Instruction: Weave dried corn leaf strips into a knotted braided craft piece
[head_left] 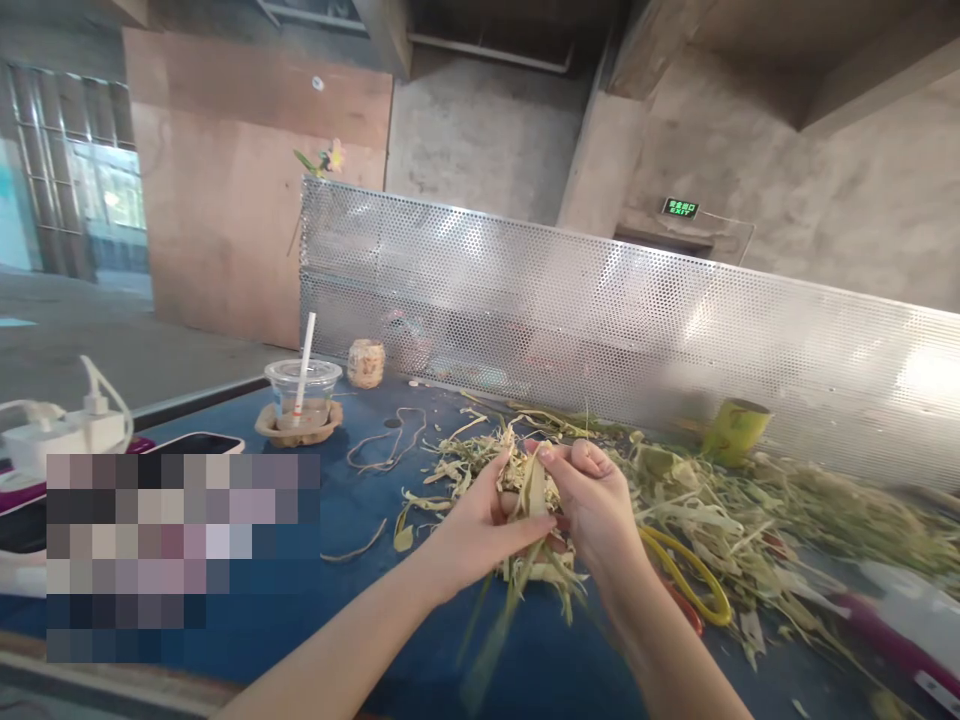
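Both hands meet over a heap of pale plant strips at the middle of the table. My left hand (484, 525) is closed around a bundle of pale green leaf strips (534, 490), its thumb pressed along them. Beside it, my right hand (600, 490) pinches the top of the same strips between thumb and forefinger, other fingers curled. Long strip ends hang below the hands, blurred. Behind and around them lies the shredded plant heap (457, 470), partly hidden by the fingers.
On the blue table (300, 600) are a lidded cup with a straw (304, 395), a woven pot (366, 363), string (390, 455) and phones. To the right lie a yellow loop (697, 580), more plant strips (810, 510) and a green cylinder (739, 432). A perforated metal panel (525, 290) stands behind.
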